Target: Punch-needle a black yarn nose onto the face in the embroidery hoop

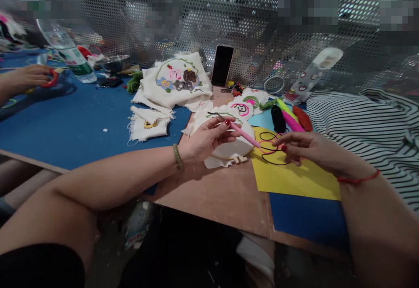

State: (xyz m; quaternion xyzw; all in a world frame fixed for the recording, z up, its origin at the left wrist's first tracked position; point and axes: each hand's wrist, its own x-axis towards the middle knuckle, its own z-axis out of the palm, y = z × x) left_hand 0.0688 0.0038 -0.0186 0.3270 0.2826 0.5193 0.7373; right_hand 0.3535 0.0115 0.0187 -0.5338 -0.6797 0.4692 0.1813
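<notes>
My left hand point(206, 139) pinches a pink punch needle tool point(245, 135) above a wooden embroidery hoop point(234, 152) with white cloth stretched in it. My right hand point(306, 148) hovers over a yellow sheet point(294, 179) and grips black and pink yarn point(270, 146) that loops from the tool's end. Embroidered white cloth pieces point(178, 80) with flower designs are piled just beyond the hoop.
A dark phone point(222, 65) leans on the perforated metal screen. Yarn skeins point(291, 118) in black, green, pink and red lie by striped fabric point(366, 126). Another person's hand point(28, 78) holds red scissors at far left near a plastic bottle point(70, 54).
</notes>
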